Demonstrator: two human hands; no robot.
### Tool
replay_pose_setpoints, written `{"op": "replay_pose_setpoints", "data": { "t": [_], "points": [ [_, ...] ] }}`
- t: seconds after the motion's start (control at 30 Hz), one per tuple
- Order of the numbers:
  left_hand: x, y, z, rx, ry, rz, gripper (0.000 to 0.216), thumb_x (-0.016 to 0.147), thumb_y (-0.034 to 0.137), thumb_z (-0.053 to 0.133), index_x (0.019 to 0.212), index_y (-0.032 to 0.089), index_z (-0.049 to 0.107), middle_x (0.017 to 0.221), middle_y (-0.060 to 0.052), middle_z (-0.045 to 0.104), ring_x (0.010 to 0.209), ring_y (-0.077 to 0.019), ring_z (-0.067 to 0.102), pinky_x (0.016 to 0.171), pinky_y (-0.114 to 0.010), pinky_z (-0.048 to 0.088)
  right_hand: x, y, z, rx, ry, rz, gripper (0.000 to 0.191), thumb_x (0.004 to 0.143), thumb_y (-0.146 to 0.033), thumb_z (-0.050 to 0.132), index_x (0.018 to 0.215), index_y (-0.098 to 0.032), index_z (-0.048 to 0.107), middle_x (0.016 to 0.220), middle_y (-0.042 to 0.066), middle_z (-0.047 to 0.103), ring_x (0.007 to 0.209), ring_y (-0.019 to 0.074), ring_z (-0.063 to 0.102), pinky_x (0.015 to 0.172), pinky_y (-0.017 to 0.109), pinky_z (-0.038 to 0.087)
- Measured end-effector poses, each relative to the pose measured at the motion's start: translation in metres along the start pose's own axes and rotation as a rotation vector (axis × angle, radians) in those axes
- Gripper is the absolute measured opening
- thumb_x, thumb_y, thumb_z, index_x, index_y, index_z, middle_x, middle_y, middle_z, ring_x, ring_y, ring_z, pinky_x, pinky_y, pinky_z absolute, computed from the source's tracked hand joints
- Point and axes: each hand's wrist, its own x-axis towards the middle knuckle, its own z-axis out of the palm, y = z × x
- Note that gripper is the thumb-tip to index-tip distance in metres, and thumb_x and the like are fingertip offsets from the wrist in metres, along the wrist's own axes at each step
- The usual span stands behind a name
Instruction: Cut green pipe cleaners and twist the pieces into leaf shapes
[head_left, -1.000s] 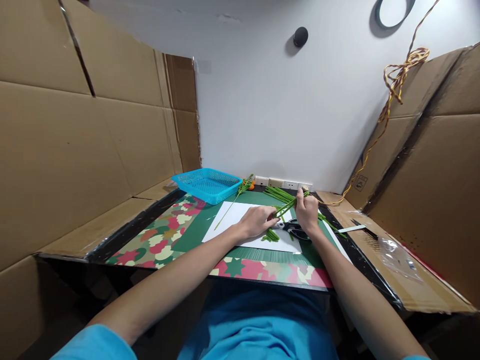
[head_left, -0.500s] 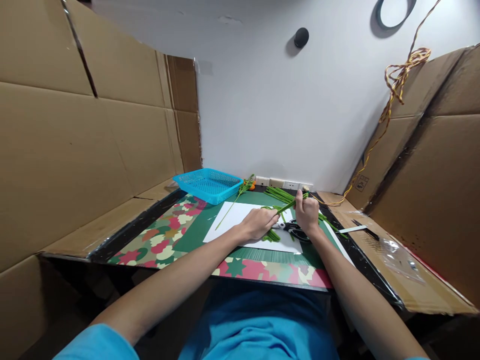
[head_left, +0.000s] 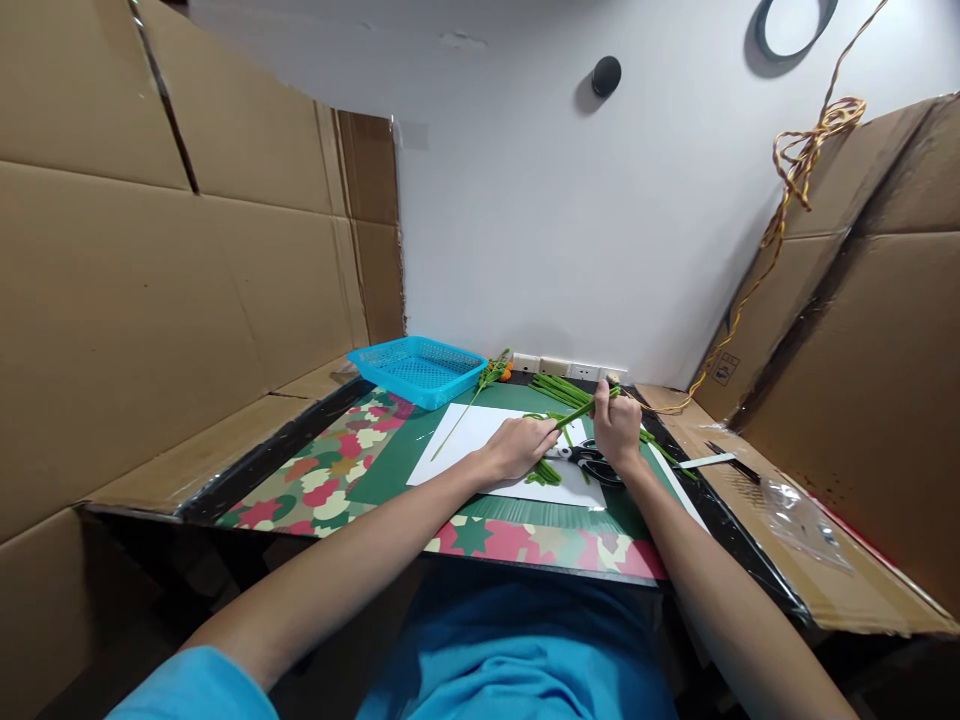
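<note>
- Left hand (head_left: 519, 447) — gripping green pipe cleaners (head_left: 574, 416), left of the black-handled scissors (head_left: 596, 466).
- Right hand (head_left: 618, 428) — clenched round their upper end, near the scissors' handles.
- The pipe cleaners slant between both hands, above the scissors.

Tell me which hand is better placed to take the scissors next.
Probably the right hand: it is beside the black scissor handles, while the left hand is nearer their other end. Both hands hold green stems.
</note>
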Motion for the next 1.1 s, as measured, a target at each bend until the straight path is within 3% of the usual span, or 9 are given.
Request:
{"op": "replay_pose_setpoints", "data": {
  "t": [0.57, 1.1],
  "points": [
    [0.0000, -0.0008, 0.0029, -0.006, 0.021, -0.002, 0.038, 0.107, 0.039, 0.030, 0.094, 0.021, 0.060, 0.082, -0.007, 0.069, 0.071, -0.0225, 0.065, 0.062, -0.030, 0.034, -0.0002, 0.0011, -0.0012, 0.034, 0.099, 0.016, 0.075, 0.107, -0.050, 0.024, 0.046, -0.021, 0.056, 0.047, 0.007, 0.061, 0.043, 0.0155, 0.056, 0.055, 0.028, 0.039],
    [0.0002, -0.0022, 0.0051, 0.016, 0.001, 0.014, 0.042, 0.107, 0.039, 0.028, 0.091, 0.020, 0.061, 0.077, -0.008, 0.067, 0.068, -0.0225, 0.063, 0.063, -0.031, 0.035, 0.0013, 0.0007, -0.0022, 0.020, 0.067, 0.027, 0.074, 0.107, -0.047, 0.023, 0.045, -0.022, 0.055, 0.045, 0.008, 0.059, 0.043, 0.0162, 0.056, 0.055, 0.028, 0.040]
  ]
}}
